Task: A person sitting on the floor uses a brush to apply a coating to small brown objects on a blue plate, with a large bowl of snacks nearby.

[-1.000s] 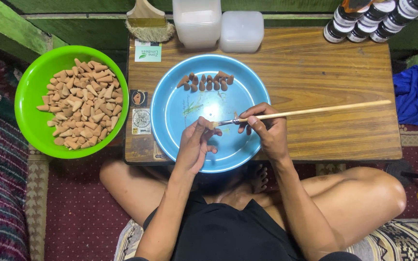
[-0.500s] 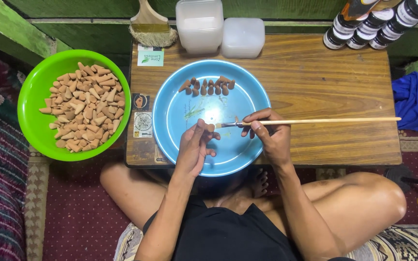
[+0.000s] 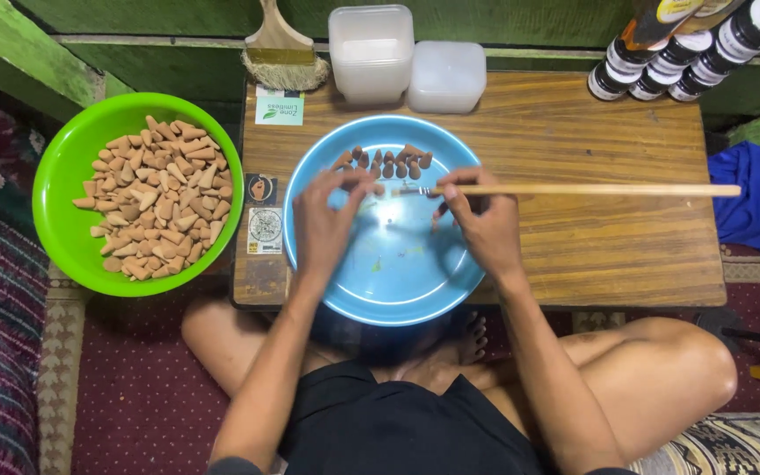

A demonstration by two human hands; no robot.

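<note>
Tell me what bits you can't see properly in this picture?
- Head view: whatever the left hand pinches over the round blue plastic bowl is hidden by its fingers.
- The tip of the long thin wooden stick held by the right hand is blurred.
- The dark round jars with white lids are cut off by the top edge.
- The small brown cones in the bowl are too small to count surely.

a wide bowl (image 3: 380,281) is set at the near middle of the bench (image 3: 609,237), with a row of small cones (image 3: 386,162) in its far part. a bowl of cones (image 3: 76,237) is placed left of the bench. two tubs (image 3: 402,62) and a brush (image 3: 281,48) are set behind; what seem to be jars (image 3: 688,53) are stacked at the far right.
</note>
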